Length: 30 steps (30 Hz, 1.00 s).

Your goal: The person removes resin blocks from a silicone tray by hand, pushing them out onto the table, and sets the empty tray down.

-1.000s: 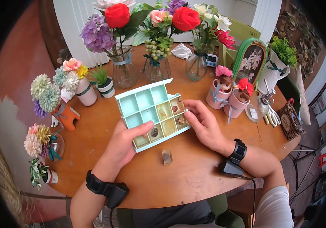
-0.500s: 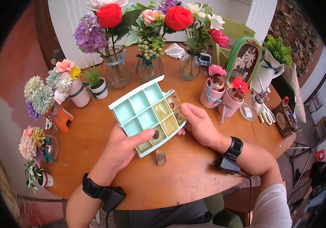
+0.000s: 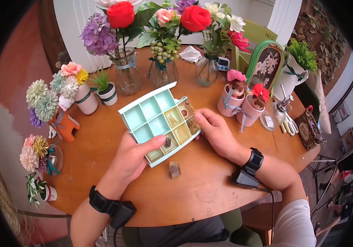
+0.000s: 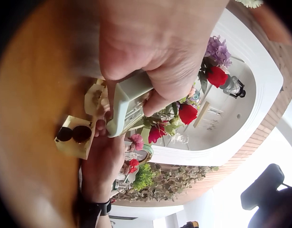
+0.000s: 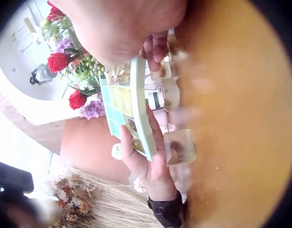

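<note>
Round table (image 3: 209, 181), mould tray (image 3: 151, 113) still gripped, barely shifted

Mint compartment tray (image 3: 156, 117) tilted, held aloft

Mold: I see the mint silicone mold (image 3: 158, 122), flat on the table a second ago, now lifted and tilted.
Right hand: my view shows the right hand (image 3: 212, 131) shifted from the mold's edge to under its right side.

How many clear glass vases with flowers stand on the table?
3, all at the far edge of the table: left vase with the purple and red blooms, middle vase with green berries, right vase by the small timer. Others may be hidden behind the bouquets.
</note>
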{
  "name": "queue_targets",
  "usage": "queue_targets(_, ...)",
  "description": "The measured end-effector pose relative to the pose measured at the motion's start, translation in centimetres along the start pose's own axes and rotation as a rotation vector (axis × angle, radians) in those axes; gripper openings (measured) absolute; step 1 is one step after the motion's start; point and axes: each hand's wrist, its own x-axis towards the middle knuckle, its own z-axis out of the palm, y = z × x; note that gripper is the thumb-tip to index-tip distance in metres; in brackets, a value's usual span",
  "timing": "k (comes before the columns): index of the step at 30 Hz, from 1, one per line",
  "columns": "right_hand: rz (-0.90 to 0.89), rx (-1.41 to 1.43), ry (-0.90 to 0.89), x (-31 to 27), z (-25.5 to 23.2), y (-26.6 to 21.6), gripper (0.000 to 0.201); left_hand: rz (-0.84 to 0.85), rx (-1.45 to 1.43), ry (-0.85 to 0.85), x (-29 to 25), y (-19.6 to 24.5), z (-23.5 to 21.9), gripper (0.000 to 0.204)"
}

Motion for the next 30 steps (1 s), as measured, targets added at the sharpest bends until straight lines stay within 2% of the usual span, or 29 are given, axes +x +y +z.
queue_targets(2, -0.402, -0.412, 0.243, -0.3, 0.7, -0.4, 0.023, 0.0, -0.005, 0.016, -0.1, 0.2, 0.4, 0.046)
queue_targets(3, -0.402, -0.413, 0.246, -0.5, 0.6, -0.6, 0.023, -0.002, -0.016, 0.037, -0.2, 0.3, 0.7, 0.047)
queue_targets(5, -0.464, -0.724, 0.254, -0.9, 0.5, -0.9, 0.018, 0.003, -0.007, 0.045, -0.2, 0.3, 0.8, 0.047)
queue_targets(6, -0.43, -0.834, 0.273, -1.2, 0.6, -1.4, 0.021, 0.007, 0.001, 0.054, -0.3, 0.2, 0.8, 0.047)
queue_targets(9, -0.424, -0.896, 0.193, -1.3, 0.7, -1.7, 0.029, 0.028, -0.007, 0.069, -0.1, 0.0, 0.9, 0.047)
queue_targets(10, -0.354, -0.78, 0.175, -1.3, 0.8, -1.4, 0.047, 0.027, -0.006, 0.067, -0.1, 0.1, 0.9, 0.047)
queue_targets(11, -0.353, -0.78, 0.175, -1.4, 0.9, -1.5, 0.047, 0.02, 0.02, 0.067, -0.1, 0.2, 0.8, 0.048)
queue_targets(14, -0.301, -0.773, 0.082, -1.6, 0.9, -1.9, 0.071, 0.018, 0.053, 0.06, -0.5, 0.2, 0.8, 0.048)
queue_targets(18, -0.274, -0.732, 0.049, -1.6, 0.3, -1.2, 0.07, 0.079, 0.09, 0.03, -0.6, 0.5, 0.9, 0.049)
queue_targets(20, -0.239, -0.479, 0.009, -1.5, 0.4, -0.5, 0.062, 0.076, 0.082, 0.035, -0.5, 0.5, 0.9, 0.048)
queue_targets(21, -0.238, -0.481, 0.013, -1.6, 0.4, -0.7, 0.062, 0.075, 0.076, 0.04, -0.5, 0.5, 0.9, 0.048)
queue_targets(23, -0.108, -0.313, 0.003, -1.7, 0.9, -1.5, 0.052, 0.068, 0.052, 0.039, -0.3, 0.7, 0.6, 0.047)
queue_targets(30, -0.18, -0.321, -0.022, -1.2, 0.9, -0.6, 0.04, 0.014, 0.026, 0.072, 0.1, 0.2, 0.1, 0.046)
